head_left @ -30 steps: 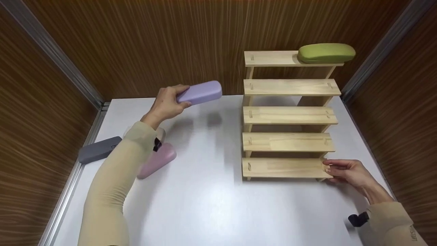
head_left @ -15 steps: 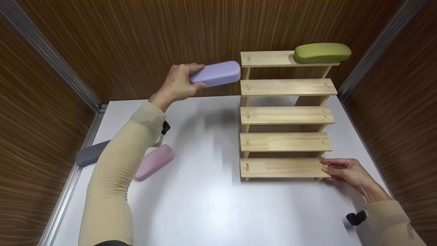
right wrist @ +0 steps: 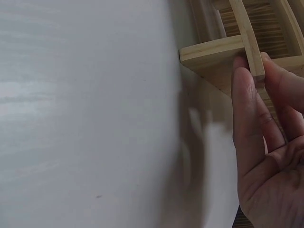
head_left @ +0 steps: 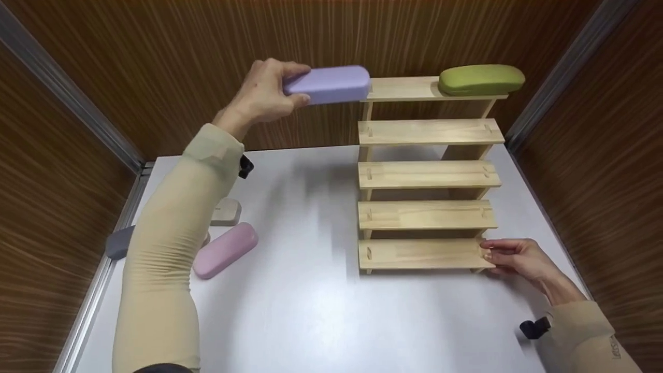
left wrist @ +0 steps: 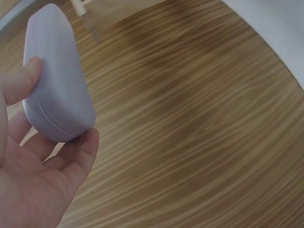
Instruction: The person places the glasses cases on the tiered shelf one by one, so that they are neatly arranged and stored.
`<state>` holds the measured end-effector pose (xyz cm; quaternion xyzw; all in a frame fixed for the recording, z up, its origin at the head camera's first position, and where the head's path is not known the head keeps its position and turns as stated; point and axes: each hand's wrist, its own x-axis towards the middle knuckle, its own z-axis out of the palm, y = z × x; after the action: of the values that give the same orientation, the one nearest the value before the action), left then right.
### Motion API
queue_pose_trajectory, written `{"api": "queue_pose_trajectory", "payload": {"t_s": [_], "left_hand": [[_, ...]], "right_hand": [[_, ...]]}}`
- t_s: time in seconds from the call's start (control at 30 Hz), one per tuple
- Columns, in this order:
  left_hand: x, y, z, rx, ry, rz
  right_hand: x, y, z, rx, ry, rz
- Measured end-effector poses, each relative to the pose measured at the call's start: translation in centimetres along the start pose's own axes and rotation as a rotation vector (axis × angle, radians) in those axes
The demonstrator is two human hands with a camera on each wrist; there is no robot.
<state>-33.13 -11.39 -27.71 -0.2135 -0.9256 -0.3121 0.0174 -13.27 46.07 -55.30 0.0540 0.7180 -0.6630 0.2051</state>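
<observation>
My left hand (head_left: 267, 92) grips a lilac glasses case (head_left: 331, 84) by its left end, thumb on one side and fingers on the other. The case's right end is in front of or beside the left end of the top shelf of a stepped wooden rack (head_left: 430, 133); whether they touch I cannot tell. In the left wrist view the lilac case (left wrist: 59, 76) shows its lid seam. My right hand (head_left: 523, 261) pinches the right end of the rack's lowest shelf, its board (right wrist: 249, 40) between thumb and fingers. A green glasses case (head_left: 481, 80) lies on the right of the top shelf.
A pink case (head_left: 226, 250) lies on the white table (head_left: 311, 311) at the left. Close by are a beige case (head_left: 226, 212) and a dark grey case (head_left: 119, 243), both partly hidden by my left sleeve. Wood-grain walls (head_left: 207, 31) enclose the back and sides.
My left hand has carried the lilac case up and to the right, from over the table to the top shelf's left end. The right hand keeps its hold on the lowest shelf.
</observation>
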Motion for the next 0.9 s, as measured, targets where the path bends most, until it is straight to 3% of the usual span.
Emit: {"api": "queue_pose_trajectory", "payload": {"t_s": [0.17,0.5,0.9], "left_hand": [[1.4,1.4,0.4,-0.005,0.039,0.006],[5.3,3.8,4.1,-0.03,0.014,0.004],[7.5,4.9,7.2,-0.081,-0.019,-0.016]], "right_hand": [[-0.3,-0.1,0.0,0.016,-0.014,-0.015],[-0.3,-0.2,0.3,-0.029,0.018,0.016],[0.0,-0.2,0.5,-0.042,0.008,0.023]]}}
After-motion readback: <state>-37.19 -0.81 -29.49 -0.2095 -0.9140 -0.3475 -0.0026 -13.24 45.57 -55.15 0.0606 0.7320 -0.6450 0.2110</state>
